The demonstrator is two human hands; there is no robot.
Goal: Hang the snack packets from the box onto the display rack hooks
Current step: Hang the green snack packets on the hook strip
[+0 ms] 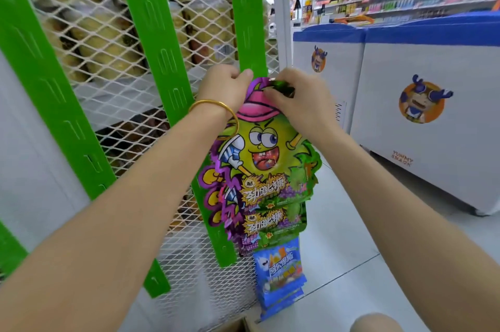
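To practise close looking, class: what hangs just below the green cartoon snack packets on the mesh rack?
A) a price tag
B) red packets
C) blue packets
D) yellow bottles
C: blue packets hang right under the green cartoon packets, whose top edge the left hand and right hand grip.

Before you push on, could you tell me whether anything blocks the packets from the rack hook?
Nothing visible does: the left hand and right hand pinch the packets' top at the green upright; the hook is not clearly visible.
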